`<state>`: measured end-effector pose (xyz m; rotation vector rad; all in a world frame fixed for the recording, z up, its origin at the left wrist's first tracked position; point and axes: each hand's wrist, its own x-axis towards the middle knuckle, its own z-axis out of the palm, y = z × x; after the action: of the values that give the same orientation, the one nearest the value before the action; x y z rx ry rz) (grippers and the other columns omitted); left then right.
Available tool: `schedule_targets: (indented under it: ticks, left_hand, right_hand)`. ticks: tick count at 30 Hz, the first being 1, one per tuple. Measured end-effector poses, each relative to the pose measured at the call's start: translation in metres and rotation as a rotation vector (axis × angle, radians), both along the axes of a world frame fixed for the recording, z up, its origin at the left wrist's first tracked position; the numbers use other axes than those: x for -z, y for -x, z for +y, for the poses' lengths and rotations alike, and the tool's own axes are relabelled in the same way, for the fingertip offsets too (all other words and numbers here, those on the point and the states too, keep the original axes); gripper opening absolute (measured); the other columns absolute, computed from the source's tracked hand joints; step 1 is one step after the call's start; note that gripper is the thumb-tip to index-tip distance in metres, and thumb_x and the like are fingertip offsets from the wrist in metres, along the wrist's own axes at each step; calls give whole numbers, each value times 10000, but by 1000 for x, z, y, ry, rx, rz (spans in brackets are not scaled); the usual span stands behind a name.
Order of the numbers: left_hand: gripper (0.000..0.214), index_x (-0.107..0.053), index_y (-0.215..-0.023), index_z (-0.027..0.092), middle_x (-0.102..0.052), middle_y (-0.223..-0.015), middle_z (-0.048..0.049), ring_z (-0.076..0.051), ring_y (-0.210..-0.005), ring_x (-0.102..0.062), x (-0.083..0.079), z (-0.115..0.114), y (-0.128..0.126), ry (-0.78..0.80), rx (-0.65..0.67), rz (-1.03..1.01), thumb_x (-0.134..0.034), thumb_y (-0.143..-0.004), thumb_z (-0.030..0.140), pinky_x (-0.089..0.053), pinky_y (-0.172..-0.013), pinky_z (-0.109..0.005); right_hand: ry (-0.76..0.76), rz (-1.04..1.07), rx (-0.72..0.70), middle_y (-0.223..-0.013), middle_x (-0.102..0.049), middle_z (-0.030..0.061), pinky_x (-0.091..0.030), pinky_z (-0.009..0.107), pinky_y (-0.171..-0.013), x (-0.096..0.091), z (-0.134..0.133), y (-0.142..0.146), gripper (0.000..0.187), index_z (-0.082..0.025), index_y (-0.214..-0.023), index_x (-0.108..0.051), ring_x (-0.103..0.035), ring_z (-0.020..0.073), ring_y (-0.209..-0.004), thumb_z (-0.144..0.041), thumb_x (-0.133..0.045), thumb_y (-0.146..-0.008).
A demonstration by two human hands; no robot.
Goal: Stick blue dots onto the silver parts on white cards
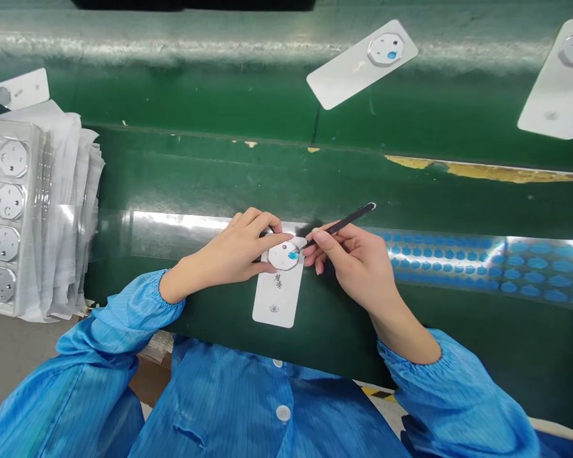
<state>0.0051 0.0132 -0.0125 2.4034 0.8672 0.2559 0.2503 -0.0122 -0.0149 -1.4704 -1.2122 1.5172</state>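
A white phone back cover [277,294] lies on the green bench below my chest, with a rounded silver camera plate [277,256] at its far end. My left hand [246,248] grips the far end, thumb on the near side of the camera plate and fingers across its far side. My right hand [351,257] is closed on black tweezers [351,218], held like a pen. Their tip is at a small blue sticker [293,256] on the camera plate; whether it pinches the sticker I cannot tell.
A clear strip of blue stickers [439,257] runs along the bench at right. Trays of silver plates [9,200] are stacked at left with white sheets [62,210]. More covers lie beyond: one at upper middle [337,79], one at right [554,95], one at left [28,88].
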Motion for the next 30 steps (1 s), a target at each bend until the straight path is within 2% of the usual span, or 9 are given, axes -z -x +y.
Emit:
schedule_targets:
  ticks: [15,22,30]
  left_hand:
    - [498,-562,-1420,222,-581,-1339,-151,-324,-1221,-489,0,1,-1,-8,1,-20,-749,-964,303,-473,-1020,-515]
    - [536,-582,-1408,216,-587,-1333,-144,-327,-1202,-510,3,1,-2,-28,3,-33,-801,-928,310,-477,-1017,-525]
    - [566,-587,-1417,210,-592,-1327,-149,-340,-1201,-525,3,2,-2,-36,4,-18,-819,-911,312,-478,-1007,-529]
  right_hand:
    - [-97,-35,20,-678,-741,39,-537,311,-408,2,-2,2,343,-250,-859,-749,-655,172,-476,-584,-783,-930]
    - [-87,-38,20,-671,-744,29,-533,270,-399,-1,-1,3,413,-218,-861,-742,-664,151,-480,-626,-791,-905]
    - [-85,-41,-1,-698,-752,41,-537,277,-397,-1,1,2,434,-223,-864,-730,-719,186,-549,-652,-784,-897]
